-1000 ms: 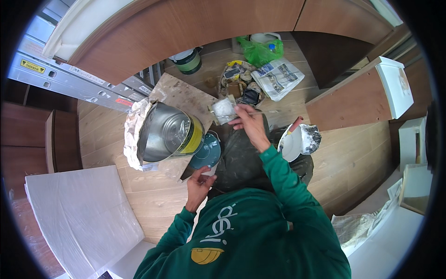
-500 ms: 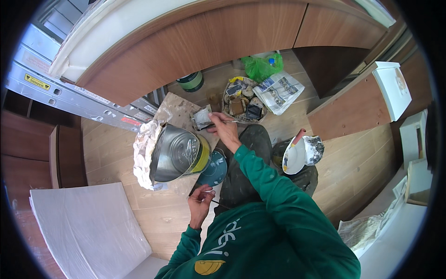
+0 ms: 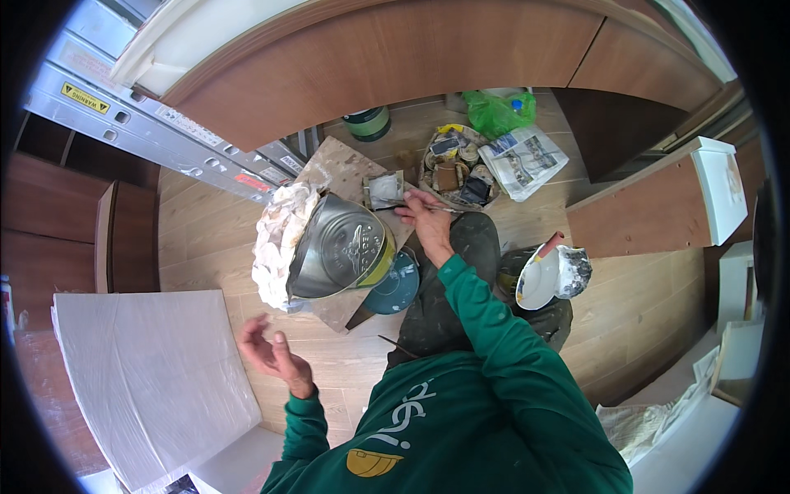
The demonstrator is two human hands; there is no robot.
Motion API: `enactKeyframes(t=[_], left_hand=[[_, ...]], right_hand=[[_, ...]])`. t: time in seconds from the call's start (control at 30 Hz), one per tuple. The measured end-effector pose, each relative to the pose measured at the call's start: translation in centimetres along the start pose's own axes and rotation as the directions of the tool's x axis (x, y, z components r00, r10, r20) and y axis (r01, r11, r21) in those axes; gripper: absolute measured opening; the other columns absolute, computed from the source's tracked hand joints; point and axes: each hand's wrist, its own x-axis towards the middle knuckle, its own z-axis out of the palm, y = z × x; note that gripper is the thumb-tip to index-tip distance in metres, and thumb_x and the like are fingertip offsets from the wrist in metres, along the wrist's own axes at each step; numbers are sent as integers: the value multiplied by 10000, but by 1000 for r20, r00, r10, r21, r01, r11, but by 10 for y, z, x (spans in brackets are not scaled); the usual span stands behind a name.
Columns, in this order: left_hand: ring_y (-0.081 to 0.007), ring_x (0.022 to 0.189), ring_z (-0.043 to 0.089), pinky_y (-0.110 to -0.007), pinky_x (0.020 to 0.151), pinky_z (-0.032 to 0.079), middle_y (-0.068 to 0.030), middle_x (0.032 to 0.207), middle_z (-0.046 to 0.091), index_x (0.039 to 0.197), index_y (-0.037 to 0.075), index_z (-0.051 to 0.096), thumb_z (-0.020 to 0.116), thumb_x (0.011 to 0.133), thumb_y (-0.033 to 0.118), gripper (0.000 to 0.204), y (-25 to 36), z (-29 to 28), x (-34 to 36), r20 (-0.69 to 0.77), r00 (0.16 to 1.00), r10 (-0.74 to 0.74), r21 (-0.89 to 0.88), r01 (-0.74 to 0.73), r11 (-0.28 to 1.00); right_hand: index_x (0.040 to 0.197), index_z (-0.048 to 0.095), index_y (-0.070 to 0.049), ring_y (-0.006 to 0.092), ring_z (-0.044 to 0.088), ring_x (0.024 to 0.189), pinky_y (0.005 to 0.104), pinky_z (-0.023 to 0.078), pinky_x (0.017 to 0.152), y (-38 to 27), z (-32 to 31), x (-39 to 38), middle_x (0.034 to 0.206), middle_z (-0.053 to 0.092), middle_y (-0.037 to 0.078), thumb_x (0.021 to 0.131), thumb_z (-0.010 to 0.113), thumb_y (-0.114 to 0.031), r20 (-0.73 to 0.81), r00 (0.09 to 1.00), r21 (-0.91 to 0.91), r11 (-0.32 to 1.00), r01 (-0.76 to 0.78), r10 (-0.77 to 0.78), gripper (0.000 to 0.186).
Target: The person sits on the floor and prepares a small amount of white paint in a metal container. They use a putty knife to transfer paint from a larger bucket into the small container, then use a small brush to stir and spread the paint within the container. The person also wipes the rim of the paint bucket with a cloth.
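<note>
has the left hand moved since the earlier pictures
Yes: the left hand moved leftward, away from the metal bucket and toward the white wrapped panel.

you've got pale wood-look flooring all around you, a brown wood-grain counter front ahead, plus darker brown cabinets off left

A dark green, long-sleeved fabric sweatshirt bears a yellow, helmet-shaped print with dark outlines on its front. Large white lettering lies just beside that print. Farther beyond it, dark grey-green, smudged trousers cover the legs. The left hand and right hand are bare.
</note>
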Motion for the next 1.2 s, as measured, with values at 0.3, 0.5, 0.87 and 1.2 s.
enactKeyframes(t=[0.3,0.5,0.87,1.2], left_hand=[[-402,1345,532,-468,1108,421,-249,1484,515,1478,10,511,830,822,230,762,64,63,68,523,846,102,296,-292,909],[-280,1199,665,-349,961,540,-191,1367,657,1349,-35,628,694,946,17,411,41,60,76,457,885,86,317,-252,914],[-197,1061,701,-325,927,538,-176,1271,707,1284,-44,671,725,948,55,355,22,18,110,349,932,102,384,-242,891],[-298,1198,643,-393,1029,505,-211,1411,594,1425,-48,545,733,908,3,553,19,15,95,365,920,141,282,-254,925]], right_hand=[[1266,622,68,235,749,886,309,598,720,-9,3,-12,1131,713,154,928,772,-186,8,1000,46,999,-14,13,448],[1245,631,52,193,739,827,285,591,684,-10,-16,-16,1000,733,130,919,779,-155,-45,998,104,993,54,-49,413],[1165,670,59,183,740,764,279,610,671,9,-24,-37,934,738,127,930,729,-53,-4,997,59,996,72,-72,266],[1220,649,42,229,757,830,295,632,699,13,-41,-37,1021,732,147,896,765,-30,12,998,190,980,53,-56,352]])
